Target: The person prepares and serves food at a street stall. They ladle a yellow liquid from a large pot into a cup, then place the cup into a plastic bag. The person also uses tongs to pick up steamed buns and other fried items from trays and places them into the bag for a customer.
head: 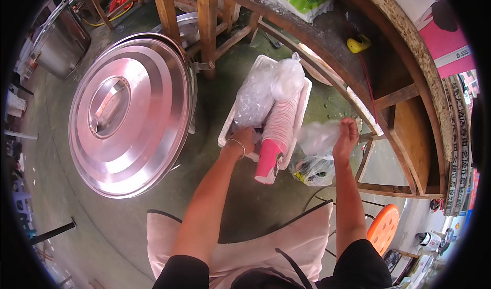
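A white foam box [305, 108] stands in front of me, holding a long stack of paper cups [270, 160] and clear plastic bags [255, 97]. The lowest cup is pink and sticks out over the near edge. A rounded, knotted clear bag [288, 78] lies beside them at the far end. My left hand [243, 140], with a bracelet at the wrist, reaches into the near left corner of the box; its fingertips are partly hidden. My right hand [346, 137] is raised right of the box, its fingers pinching a thin clear plastic bag [319, 135].
A large pot with a shiny metal lid [153, 108] stands at left. Wooden table legs [208, 28] and a shelf frame rise beyond the box. Under my right hand, a filled plastic bag [316, 170] sits on the floor. An orange stool [383, 227] is at lower right.
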`<state>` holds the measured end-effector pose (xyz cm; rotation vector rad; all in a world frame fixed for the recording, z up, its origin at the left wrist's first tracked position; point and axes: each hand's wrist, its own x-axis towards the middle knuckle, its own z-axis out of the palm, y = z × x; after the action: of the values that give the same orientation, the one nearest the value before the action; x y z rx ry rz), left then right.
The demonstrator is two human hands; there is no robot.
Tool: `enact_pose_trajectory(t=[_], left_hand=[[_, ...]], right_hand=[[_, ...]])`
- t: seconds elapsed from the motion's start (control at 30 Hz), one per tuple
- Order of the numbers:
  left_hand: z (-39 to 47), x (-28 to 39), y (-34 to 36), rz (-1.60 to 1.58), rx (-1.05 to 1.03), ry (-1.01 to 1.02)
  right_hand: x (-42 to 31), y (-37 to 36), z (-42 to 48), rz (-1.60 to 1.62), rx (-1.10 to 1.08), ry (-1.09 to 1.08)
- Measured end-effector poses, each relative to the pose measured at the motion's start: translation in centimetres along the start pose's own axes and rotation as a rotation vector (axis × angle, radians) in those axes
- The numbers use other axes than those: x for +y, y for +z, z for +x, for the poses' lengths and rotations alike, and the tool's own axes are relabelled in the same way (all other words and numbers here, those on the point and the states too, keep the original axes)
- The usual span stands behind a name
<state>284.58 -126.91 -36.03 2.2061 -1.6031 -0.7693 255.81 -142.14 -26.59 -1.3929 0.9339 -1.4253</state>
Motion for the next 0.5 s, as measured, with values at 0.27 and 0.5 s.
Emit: enact_pose_trajectory(t=[0.27,0.5], left_hand=[[-1.5,3.3,-4.5,-0.177,0.477,0.015],[-1.7,1.7,-3.7,-0.241,0.552,0.105]], right_hand=[[-5.0,14.2,-1.5,-0.515,-0.674,-0.089],[3.6,19.1,0.8,-1.186,-0.798,-0.627]])
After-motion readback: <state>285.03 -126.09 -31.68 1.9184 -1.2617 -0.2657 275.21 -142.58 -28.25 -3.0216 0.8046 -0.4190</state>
